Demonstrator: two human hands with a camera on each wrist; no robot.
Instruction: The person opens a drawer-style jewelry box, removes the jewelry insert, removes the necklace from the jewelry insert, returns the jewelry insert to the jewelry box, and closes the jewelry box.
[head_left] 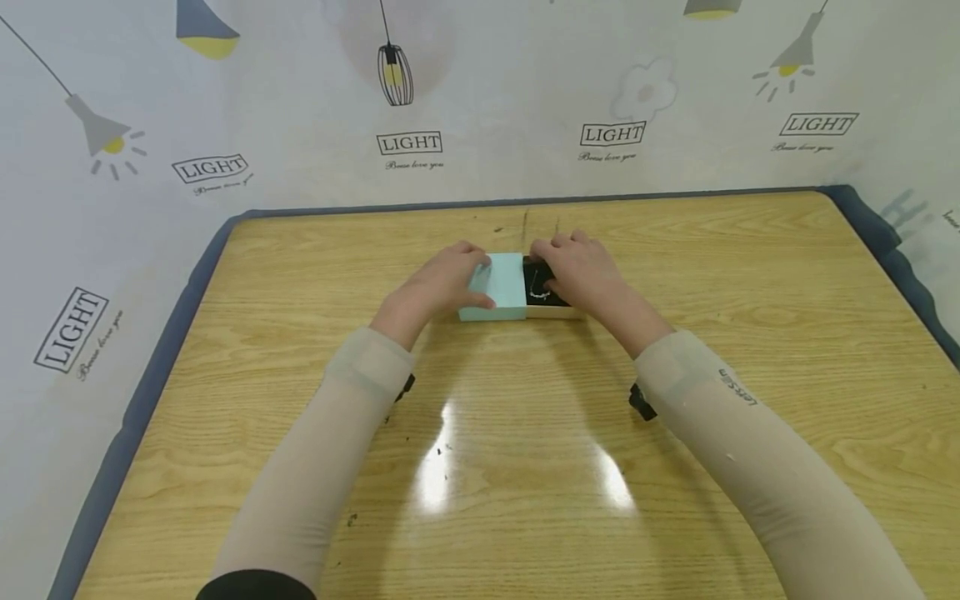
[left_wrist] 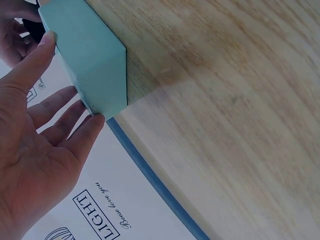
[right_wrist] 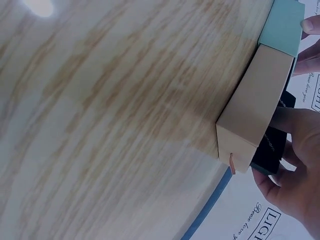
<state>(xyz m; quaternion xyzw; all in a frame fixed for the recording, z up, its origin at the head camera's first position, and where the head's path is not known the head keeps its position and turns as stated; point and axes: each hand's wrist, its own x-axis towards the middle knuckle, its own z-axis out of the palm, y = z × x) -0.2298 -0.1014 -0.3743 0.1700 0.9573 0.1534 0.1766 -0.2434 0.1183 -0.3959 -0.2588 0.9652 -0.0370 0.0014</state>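
A mint-green box sleeve [head_left: 504, 282] lies on the table, with a cream drawer [right_wrist: 256, 95] pulled out of its right side. My left hand [head_left: 444, 282] holds the sleeve's left part, thumb on the near edge and fingers at the far edge. At the drawer, my right hand [head_left: 585, 268] grips a black pad [right_wrist: 270, 152] between thumb and fingers. In the right wrist view that pad stands partly above the drawer's rim. A thin silver chain [head_left: 537, 293] lies across the pad. A small ribbon tab [right_wrist: 232, 163] hangs from the drawer's end.
The wood-grain table [head_left: 517, 467] has a blue-grey edge [head_left: 420, 206] along the back and sides. Behind it stands a pale wall covering [head_left: 510, 75] printed with lamps and lettering. Both forearms wear beige sleeves.
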